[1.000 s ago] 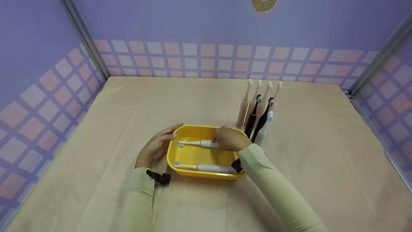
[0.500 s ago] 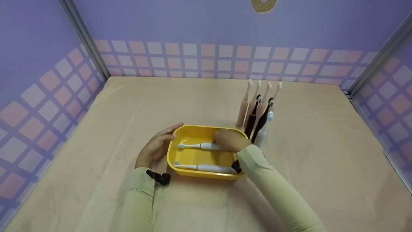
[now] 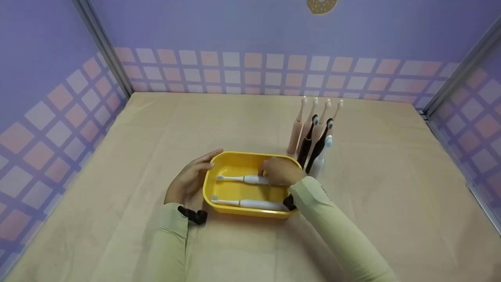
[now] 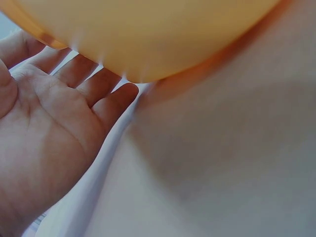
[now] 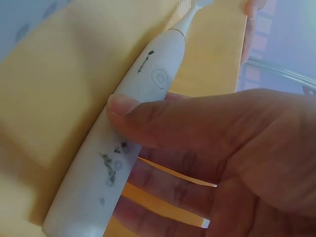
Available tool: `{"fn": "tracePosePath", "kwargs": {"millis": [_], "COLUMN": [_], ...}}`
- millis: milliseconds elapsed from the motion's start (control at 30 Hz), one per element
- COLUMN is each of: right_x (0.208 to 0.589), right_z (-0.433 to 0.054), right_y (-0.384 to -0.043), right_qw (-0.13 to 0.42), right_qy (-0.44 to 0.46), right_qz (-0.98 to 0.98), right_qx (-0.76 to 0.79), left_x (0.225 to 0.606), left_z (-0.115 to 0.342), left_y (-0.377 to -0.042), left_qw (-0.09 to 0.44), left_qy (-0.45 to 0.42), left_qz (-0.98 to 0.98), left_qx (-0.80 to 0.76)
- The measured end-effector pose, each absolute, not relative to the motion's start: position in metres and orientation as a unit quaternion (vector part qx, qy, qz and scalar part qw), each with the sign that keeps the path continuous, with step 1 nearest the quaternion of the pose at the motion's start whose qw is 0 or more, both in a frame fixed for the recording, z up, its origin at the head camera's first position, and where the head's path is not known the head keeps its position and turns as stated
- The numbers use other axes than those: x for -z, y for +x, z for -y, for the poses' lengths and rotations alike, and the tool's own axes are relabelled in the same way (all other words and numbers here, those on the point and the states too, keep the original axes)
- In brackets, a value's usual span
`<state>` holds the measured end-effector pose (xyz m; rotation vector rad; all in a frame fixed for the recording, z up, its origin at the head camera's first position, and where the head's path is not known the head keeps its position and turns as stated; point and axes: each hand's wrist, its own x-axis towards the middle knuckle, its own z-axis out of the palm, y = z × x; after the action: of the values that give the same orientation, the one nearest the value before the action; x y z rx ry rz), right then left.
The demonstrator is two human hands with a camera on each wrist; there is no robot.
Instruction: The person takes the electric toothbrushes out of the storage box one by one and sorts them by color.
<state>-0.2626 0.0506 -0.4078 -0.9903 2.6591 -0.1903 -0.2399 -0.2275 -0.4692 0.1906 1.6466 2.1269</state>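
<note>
A yellow plastic basin (image 3: 252,213) stands on the table, with two white electric toothbrushes inside. My right hand (image 3: 282,170) reaches into it and grips the far electric toothbrush (image 5: 148,74) by its handle. In the right wrist view, the thumb lies over the handle's near face, below a round button, and the fingers pass beneath. The second electric toothbrush (image 3: 260,204) lies along the near wall, its brush head to the left. My left hand (image 3: 188,178) rests against the basin's left end. Its fingers (image 4: 101,84) lie nearly straight along the outer wall, thumb at the rim.
Several electric toothbrushes stand upright just behind the basin's right end: pink ones (image 3: 294,137) at the back, two black ones (image 3: 306,150) before them and a white one (image 3: 319,162) nearest. Purple tiled-pattern walls (image 3: 231,74) enclose the beige table (image 3: 176,125).
The toothbrush in my right hand has shifted slightly toward the near side of the basin and down, its head turning a little. The left hand and basin have stayed put.
</note>
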Motion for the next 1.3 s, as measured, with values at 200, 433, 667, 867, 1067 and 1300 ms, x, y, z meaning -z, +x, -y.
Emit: {"fn": "tracePosePath", "kwargs": {"millis": [200,433,667,867,1067,1300], "right_x": [0.408,0.408,0.407,0.399,0.39,0.383], "right_z": [-0.051,-0.052,-0.055,-0.056,-0.056,-0.059], "right_y": [-0.262,-0.261,-0.261,-0.26,-0.257,-0.256], "right_qw": [0.144,0.128,0.124,0.14,0.165,0.16], "right_qy": [-0.348,-0.354,-0.361,-0.346,-0.314,-0.325], "right_qz": [-0.924,-0.925,-0.922,-0.923,-0.929,-0.925], "right_qx": [0.067,0.055,0.064,0.094,0.103,0.112], "left_x": [0.47,0.472,0.473,0.472,0.471,0.471], "left_z": [0.227,0.227,0.228,0.229,0.228,0.228], "left_y": [-0.24,-0.241,-0.241,-0.242,-0.242,-0.242], "left_qw": [0.217,0.214,0.211,0.21,0.212,0.209], "left_qy": [0.064,0.066,0.073,0.079,0.074,0.068], "left_qz": [-0.597,-0.598,-0.594,-0.594,-0.597,-0.604], "left_qx": [-0.769,-0.77,-0.773,-0.773,-0.77,-0.766]}}
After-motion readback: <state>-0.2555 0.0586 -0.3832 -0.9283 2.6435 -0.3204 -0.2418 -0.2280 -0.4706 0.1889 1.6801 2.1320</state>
